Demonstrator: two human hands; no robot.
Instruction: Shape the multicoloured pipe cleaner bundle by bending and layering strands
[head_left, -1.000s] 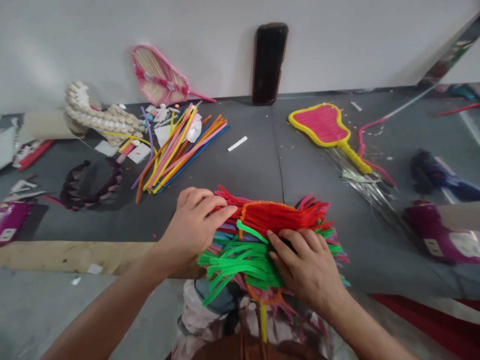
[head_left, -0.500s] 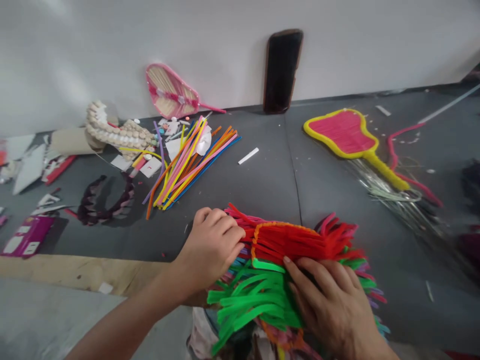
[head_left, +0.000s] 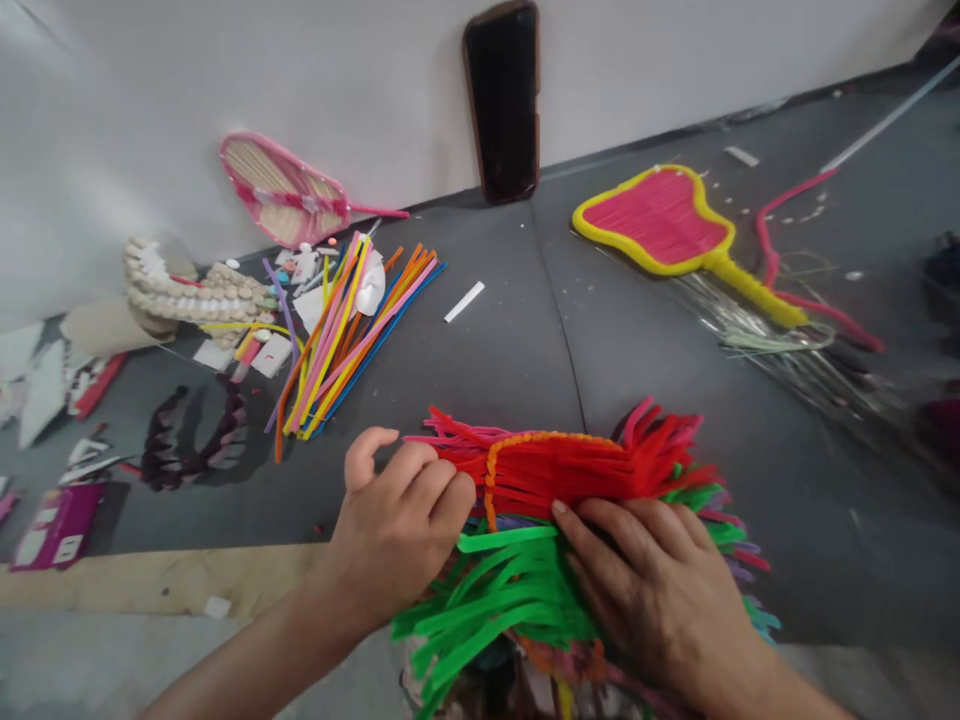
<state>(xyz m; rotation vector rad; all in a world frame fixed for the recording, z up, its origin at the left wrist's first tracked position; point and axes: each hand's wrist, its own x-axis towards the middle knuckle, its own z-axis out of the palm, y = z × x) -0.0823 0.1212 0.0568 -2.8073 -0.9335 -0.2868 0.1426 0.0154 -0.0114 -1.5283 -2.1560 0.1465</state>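
Craft workspace: loose pipe cleaners (head_left: 328, 340) on tabletop (head_left: 502, 370)

Left forearm (head_left: 255, 640): one, bare, entering my remote view at lower left, slanting up to the wrist
Left hand (head_left: 409, 520): one, back uppermost, fingers curled, the outermost lifted and crooked apart from the rest; fingertips mostly hidden from me
Right forearm (head_left: 787, 685): one, bare, entering at lower right
Right hand (head_left: 667, 590): one, back uppermost, index finger (head_left: 596, 550) reaching foremost, the others bent beside it
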